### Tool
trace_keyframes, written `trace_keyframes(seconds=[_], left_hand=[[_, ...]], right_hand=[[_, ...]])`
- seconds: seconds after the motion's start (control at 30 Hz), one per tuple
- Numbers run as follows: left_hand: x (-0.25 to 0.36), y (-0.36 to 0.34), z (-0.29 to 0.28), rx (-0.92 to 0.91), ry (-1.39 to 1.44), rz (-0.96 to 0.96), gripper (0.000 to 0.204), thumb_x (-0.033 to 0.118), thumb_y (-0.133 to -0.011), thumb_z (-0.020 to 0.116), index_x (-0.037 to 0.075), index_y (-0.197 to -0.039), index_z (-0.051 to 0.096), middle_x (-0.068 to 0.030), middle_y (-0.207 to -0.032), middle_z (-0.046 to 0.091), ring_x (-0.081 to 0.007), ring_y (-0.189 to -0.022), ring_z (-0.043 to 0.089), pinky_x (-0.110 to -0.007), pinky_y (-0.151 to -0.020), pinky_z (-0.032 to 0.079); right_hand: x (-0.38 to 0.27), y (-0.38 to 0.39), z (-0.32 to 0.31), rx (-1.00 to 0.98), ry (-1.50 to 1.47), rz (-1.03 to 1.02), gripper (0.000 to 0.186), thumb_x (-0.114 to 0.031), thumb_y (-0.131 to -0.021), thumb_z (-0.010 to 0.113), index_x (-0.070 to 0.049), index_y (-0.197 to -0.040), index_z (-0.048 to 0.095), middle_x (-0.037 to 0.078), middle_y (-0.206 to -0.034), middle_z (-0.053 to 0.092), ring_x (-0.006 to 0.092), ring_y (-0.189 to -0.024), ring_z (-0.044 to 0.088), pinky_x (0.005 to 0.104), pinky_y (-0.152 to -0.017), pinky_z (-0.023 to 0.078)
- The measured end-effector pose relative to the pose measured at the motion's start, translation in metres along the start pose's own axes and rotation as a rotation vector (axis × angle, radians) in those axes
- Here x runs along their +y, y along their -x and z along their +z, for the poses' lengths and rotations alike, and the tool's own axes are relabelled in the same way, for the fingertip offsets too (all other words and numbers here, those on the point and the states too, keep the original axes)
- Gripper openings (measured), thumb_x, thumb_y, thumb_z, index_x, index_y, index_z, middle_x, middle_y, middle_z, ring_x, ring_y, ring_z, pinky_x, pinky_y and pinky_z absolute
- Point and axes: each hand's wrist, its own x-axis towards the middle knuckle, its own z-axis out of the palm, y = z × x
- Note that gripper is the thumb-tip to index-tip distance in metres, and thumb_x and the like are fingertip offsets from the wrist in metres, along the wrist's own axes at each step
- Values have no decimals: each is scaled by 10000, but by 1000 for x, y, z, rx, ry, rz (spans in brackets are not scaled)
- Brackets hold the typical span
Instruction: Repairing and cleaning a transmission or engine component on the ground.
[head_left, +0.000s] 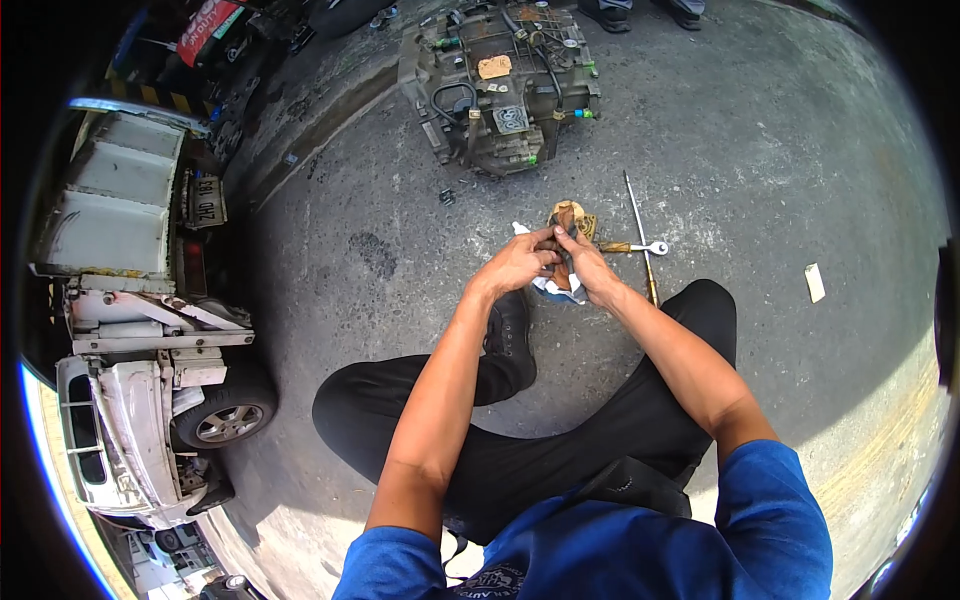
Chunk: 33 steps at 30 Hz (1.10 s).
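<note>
Brown part gripped by both hands over a rag, ratchet wrench just beside, gearbox beyond

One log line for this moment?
both hands: left hand, right hand grip brown part | ratchet wrench on ground, right

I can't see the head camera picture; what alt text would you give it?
A seated person's left hand and right hand together grip a small rusty brown metal part over a white rag on grey asphalt. A long silver ratchet wrench lies just right of it, a grimy grey gearbox beyond.
</note>
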Motion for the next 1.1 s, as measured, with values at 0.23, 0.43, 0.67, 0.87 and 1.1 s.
trace_keyframes(seconds=[0.23, 0.43, 0.67, 0.87, 1.1], left_hand=[[45, -1, -98, 173, -844, 80, 470, 346, -955, 589, -15, -1253, 618, -217, -1132, 686, -297, -1052, 668, -390, -912, 503], [76, -17, -185, 742, -711, 355, 387, 319, -944, 594, 20, -1178, 671, -205, -1098, 693, -329, -1054, 668, -400, -908, 499], [65, -50, -159, 584, -886, 390, 482, 303, -971, 495, 56, -1385, 493, -304, -1001, 670, -496, -960, 637, -507, -890, 493], [33, -118, -106, 408, -756, 250, 832, 299, -938, 504, -64, -1521, 34, -346, -918, 666, -491, -898, 662, -525, -867, 510], [29, -150, -113, 571, -782, 262, 900, 241, -911, 529, -81, -1510, -62, -279, -913, 696, -423, -800, 697, -502, -782, 539]], right_hand=[[-14, -10, -42, 243, -8, -7, 828, -639, -982, 395, 16, -1485, 346, 210, -1388, 494, 229, -1179, 546, 311, -960, 457], [-21, 10, -58, 409, 68, 11, 608, -511, -1026, 427, 2, -1327, 550, 101, -1194, 632, 165, -1033, 612, 294, -902, 492], [-45, 19, -16, 481, 164, 1, 628, -491, -1004, 496, 24, -1362, 525, 136, -1284, 598, 198, -1151, 571, 296, -1022, 408], [-97, 86, 13, 606, 244, -101, 646, -484, -991, 534, 24, -1389, 498, 141, -1289, 591, 191, -1172, 550, 284, -1023, 401], [-95, 186, 11, 925, 282, -132, 615, -468, -1003, 524, 11, -1388, 496, 79, -1129, 631, 110, -940, 608, 240, -839, 498]])
